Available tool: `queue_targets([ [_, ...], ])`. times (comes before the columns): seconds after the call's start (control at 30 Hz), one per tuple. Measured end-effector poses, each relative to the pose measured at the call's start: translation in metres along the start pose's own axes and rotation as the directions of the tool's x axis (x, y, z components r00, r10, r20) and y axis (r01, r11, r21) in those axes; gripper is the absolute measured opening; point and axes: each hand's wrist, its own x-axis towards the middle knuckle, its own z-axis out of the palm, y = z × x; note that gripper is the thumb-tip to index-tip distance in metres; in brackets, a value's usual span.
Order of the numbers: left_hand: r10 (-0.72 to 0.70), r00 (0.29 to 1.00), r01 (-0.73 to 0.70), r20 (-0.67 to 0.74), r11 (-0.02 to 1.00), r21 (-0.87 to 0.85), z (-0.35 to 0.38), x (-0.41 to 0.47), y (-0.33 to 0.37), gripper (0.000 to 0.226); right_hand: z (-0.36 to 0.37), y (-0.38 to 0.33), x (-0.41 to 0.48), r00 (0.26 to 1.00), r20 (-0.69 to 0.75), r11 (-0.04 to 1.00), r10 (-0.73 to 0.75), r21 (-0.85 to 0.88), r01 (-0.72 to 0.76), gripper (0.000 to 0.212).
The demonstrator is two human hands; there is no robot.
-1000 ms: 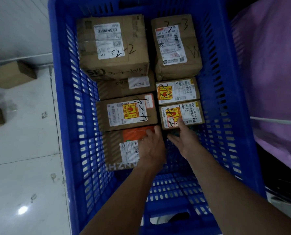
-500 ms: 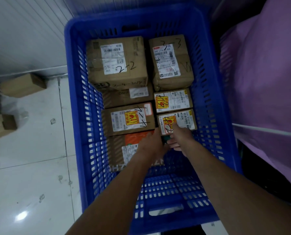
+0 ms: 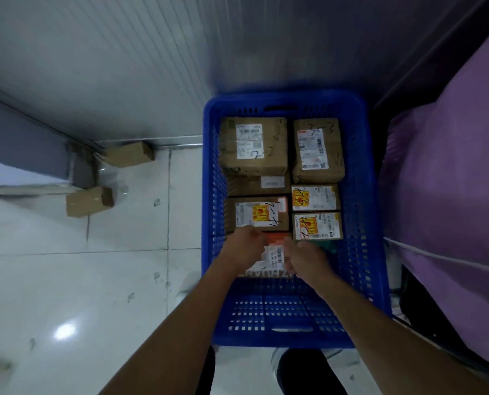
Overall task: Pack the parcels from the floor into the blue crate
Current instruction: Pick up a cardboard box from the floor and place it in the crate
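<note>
Left hand (image 3: 241, 248): back turned up, fingers bent down onto the left part of the orange-patched parcel (image 3: 276, 252). Blur hides whether it grips or only rests there.

Right hand (image 3: 306, 260): back turned up, fingers angled left against the same parcel's right edge. Whether it is gripping cannot be told. A small green item (image 3: 327, 248) lies just beside it.

Forearms: both bare, reaching forward from the lower edge and drawing together over the near half of the blue crate (image 3: 360, 195).

Orange-patched parcel: inside the crate, left column, nearest of the row, between the two hands.

Other parcels in the crate: box marked 2-2 (image 3: 253, 143) far left; box marked 3-3 (image 3: 317, 149) far right; half-covered box (image 3: 259, 183) below the first; yellow-stickered box (image 3: 259, 213) touching the orange-patched parcel; two small stickered boxes (image 3: 314, 198) (image 3: 317, 226) in the right column.

On the tiled floor (image 3: 95, 266), left of the crate: two brown parcels (image 3: 129, 153) (image 3: 89, 201), well apart from it.

Right of the crate: purple cloth (image 3: 451, 195).
</note>
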Motion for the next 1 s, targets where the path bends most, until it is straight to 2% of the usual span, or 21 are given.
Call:
queue_targets([
  [0.17,-0.045,0.988,-0.008,-0.146,0.940,-0.342,-0.062,-0.028,-0.018,0.018,0.024,-0.067,-0.027,0.989,0.055,0.984,-0.138,-0.105,0.143,0.051],
  [0.37,-0.071,0.964,-0.079,-0.256,0.844,-0.531,-0.160,-0.023,-0.070,0.019,0.098,-0.144,-0.014,0.961,0.014,0.945,-0.277,-0.176,0.275,0.048],
  [0.5,-0.122,0.954,-0.046,-0.275,0.844,-0.535,-0.223,0.000,-0.133,0.021,0.174,-0.186,0.010,0.956,0.049,0.937,-0.288,-0.195,0.292,0.042],
  [0.7,-0.235,0.944,0.101,-0.230,0.874,-0.476,-0.290,0.038,-0.222,0.023,0.287,-0.232,0.053,0.957,0.137,0.907,-0.255,-0.308,0.286,0.048],
  [0.83,-0.272,0.926,0.162,-0.263,0.913,-0.374,-0.336,0.062,-0.271,0.046,0.348,-0.250,0.080,0.955,0.188,0.850,-0.230,-0.439,0.291,0.031],
  [1.0,-0.369,0.876,0.311,-0.309,0.924,-0.222,-0.390,0.100,-0.331,0.035,0.415,-0.276,0.115,0.949,0.223,0.797,-0.223,-0.518,0.310,0.031],
])
